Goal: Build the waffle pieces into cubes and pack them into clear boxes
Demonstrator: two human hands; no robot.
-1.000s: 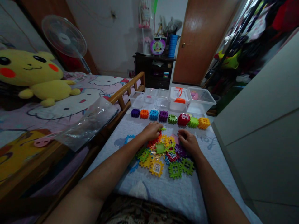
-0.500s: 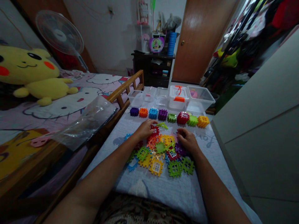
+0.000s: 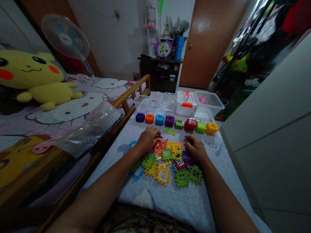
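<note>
Head cam, the only view, looks down on a cloth-covered tabletop (image 3: 179,199): the person's L hand (image 3: 147,139) has moved off a thin lime-green pc (image 3: 169,131), which now lies alone btwn the pile (image 3: 167,154) and a row of coloured stacks (image 3: 169,121), and pinches a red pc (image 3: 159,137), tipped almost edge-on at the pile's far L side. So 1 pc is parked apart, another is in hand, & more of the orange pcs (image 3: 157,149) shows. R hand (image 3: 195,147) hasn't moved much: fingers loosely curled beside purple pcs (image 3: 188,157); can't tell if it holds anything. Rest of the toothed, window-like plastic squares lie heaped btwn the arms. Writing: cursive on the cloth (image 3: 224,171), R of the R hand, approx. "Love". Clear boxes (image 3: 205,111) at the far end: no legible label. Bedsheet (image 3: 46,124) at L has Hello Kitty-type faces; yellow plush (image 3: 52,95) looks like Pikachu; no brand name readable
</note>
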